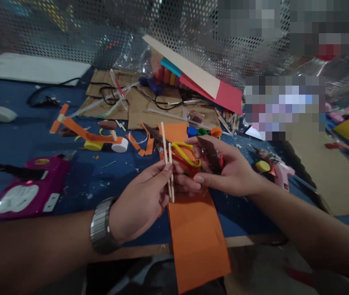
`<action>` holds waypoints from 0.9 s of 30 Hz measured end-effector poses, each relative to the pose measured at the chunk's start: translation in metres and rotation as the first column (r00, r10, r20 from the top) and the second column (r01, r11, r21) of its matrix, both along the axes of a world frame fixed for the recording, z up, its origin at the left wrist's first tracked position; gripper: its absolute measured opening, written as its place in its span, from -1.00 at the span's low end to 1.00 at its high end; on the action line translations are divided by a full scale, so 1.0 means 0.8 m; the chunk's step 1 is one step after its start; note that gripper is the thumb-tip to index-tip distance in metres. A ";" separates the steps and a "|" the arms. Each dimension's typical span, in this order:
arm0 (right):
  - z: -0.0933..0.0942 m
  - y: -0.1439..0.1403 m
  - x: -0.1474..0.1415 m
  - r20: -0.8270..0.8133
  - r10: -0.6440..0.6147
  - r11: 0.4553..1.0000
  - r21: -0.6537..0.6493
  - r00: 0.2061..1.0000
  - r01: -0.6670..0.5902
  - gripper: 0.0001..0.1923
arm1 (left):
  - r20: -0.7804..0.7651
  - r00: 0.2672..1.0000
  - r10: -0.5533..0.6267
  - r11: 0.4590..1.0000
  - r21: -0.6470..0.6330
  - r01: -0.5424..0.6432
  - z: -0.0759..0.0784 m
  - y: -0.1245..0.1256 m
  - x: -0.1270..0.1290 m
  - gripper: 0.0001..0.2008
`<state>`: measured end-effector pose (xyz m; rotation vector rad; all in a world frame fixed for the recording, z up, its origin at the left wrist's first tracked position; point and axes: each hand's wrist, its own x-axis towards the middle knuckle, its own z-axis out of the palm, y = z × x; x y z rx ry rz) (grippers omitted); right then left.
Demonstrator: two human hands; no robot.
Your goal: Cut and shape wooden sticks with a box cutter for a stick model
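My left hand, with a metal watch at the wrist, pinches two thin wooden sticks that stand nearly upright side by side. Close to its fingertips, my right hand curls around a dark brown flat piece, whose material I cannot make out; a small red bit shows at its edge. Scissors with yellow and red handles lie just behind the hands, partly covered by them. Beneath the hands, an orange paper sheet hangs over the table's front edge.
At left lie an orange paper model with wheel-like discs and a purple corded device. Behind are cardboard pieces, coloured sheets and bottle caps. A pink glue gun is at right.
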<state>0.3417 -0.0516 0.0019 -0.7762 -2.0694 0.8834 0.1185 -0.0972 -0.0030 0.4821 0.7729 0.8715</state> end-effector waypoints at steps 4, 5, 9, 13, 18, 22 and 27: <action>0.002 0.000 -0.001 0.057 0.018 0.993 0.118 0.998 -0.025 -0.19 | 0.024 1.000 0.003 1.000 0.005 -0.003 0.000 -0.002 0.001 -0.77; 0.001 -0.001 -0.002 0.078 0.016 0.988 0.154 0.997 -0.028 -0.11 | 0.040 0.999 -0.008 1.000 0.015 0.007 -0.001 -0.002 0.002 -0.79; -0.006 -0.003 -0.005 0.155 0.023 0.969 0.239 0.988 -0.060 0.16 | 0.078 0.996 -0.046 0.998 0.035 0.043 -0.002 -0.004 0.002 -0.93; -0.010 -0.004 -0.007 0.214 0.053 0.964 0.245 0.975 -0.106 0.28 | 0.057 0.998 -0.037 0.999 0.037 0.035 -0.004 -0.006 0.003 -0.88; -0.010 -0.005 -0.011 0.161 0.085 0.968 0.220 0.983 -0.119 0.24 | 0.062 0.997 -0.052 0.995 0.084 0.047 -0.006 -0.005 0.004 -0.78; -0.013 -0.006 -0.013 0.146 0.108 0.967 0.216 0.983 -0.139 0.20 | 0.077 0.994 -0.079 0.994 0.084 0.072 -0.006 -0.005 0.003 -0.71; -0.015 -0.005 -0.013 0.125 0.134 0.960 0.228 0.983 -0.160 0.20 | 0.090 0.991 -0.098 0.989 0.118 0.087 -0.007 -0.005 0.003 -0.68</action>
